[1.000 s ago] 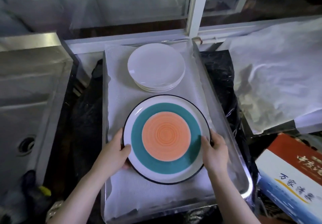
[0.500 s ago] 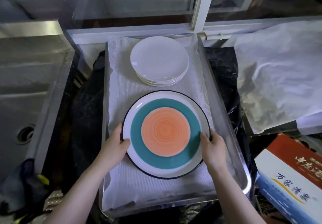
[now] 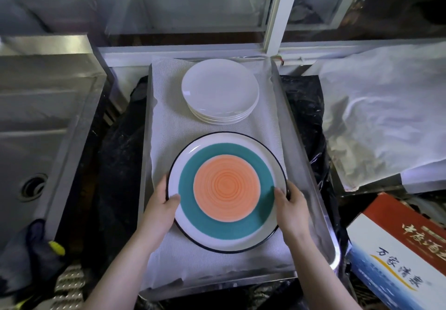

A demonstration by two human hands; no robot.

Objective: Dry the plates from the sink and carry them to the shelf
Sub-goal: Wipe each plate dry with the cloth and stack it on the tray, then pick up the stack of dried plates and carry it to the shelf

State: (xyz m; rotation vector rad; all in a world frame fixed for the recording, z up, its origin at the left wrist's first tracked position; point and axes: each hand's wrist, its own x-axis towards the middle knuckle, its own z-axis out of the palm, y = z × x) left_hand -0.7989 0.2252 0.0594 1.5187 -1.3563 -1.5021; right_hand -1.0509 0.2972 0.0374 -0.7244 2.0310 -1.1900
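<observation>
Your left hand point(image 3: 161, 207) grips the left rim of the striped plate point(image 3: 226, 191), thumb curled over the white border, and your right hand point(image 3: 290, 204) clamps the right rim the same way, thumb tip on the teal ring. The plate, with its orange centre, teal ring and dark edge, sits over the near half of the metal tray point(image 3: 304, 141), above the white cloth liner point(image 3: 169, 116). A stack of white plates point(image 3: 220, 90) rests at the tray's far edge, well apart from it. The steel sink point(image 3: 31, 141) lies beyond the tray's left side, a printed box point(image 3: 398, 249) past its near right corner.
</observation>
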